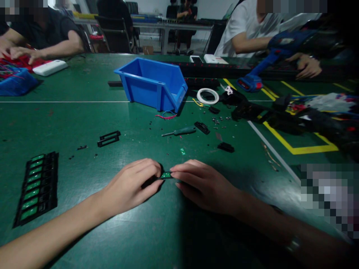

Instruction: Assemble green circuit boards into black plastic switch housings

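My left hand point(134, 185) and my right hand point(200, 183) rest on the green table mat point(84, 119), fingertips meeting. Between them they pinch a small black part with a green face point(165, 175), each hand closed on one end. A row of several similar green-faced black parts point(36, 186) lies at the left. Two empty black frames point(109, 138) lie further up the mat. A green-handled screwdriver point(181, 131) lies beyond my hands, with loose black pieces point(226, 147) and small screws near it.
A blue plastic bin point(153, 84) stands at mid-table, a roll of white tape point(208, 96) beside it. Black parts and coloured wires point(308, 112) pile up at the right. Other people sit across the table; one holds a blue tool point(269, 59).
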`<state>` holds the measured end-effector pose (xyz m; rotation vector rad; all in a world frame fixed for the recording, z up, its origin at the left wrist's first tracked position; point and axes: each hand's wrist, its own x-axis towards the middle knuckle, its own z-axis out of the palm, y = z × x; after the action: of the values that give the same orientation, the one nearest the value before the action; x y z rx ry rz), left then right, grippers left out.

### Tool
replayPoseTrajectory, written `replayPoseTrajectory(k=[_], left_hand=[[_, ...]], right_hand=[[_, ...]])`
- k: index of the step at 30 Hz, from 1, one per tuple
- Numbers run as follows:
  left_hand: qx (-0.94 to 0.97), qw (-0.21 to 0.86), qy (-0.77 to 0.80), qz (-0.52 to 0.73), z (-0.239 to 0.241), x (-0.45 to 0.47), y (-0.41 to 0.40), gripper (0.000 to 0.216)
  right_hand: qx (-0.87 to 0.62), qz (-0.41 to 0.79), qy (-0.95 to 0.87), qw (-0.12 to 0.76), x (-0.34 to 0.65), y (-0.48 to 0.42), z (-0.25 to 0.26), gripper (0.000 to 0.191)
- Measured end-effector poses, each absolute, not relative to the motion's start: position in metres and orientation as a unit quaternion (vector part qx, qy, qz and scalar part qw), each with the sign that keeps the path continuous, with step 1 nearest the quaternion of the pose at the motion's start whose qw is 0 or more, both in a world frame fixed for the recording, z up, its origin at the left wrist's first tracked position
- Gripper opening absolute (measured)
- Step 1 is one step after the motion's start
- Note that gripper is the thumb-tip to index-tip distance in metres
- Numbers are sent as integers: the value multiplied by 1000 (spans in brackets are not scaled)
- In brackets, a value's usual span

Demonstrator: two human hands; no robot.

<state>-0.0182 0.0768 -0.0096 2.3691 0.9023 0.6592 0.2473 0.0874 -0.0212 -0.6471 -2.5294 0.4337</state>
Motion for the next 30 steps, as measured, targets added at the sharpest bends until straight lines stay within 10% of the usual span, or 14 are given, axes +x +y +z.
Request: replayPoseTrajectory(k=[30], left_hand=[[882,242,324,242,-8,-19,77,14]], right_hand=[[-233,156,-928,246,248,87,-22,29]])
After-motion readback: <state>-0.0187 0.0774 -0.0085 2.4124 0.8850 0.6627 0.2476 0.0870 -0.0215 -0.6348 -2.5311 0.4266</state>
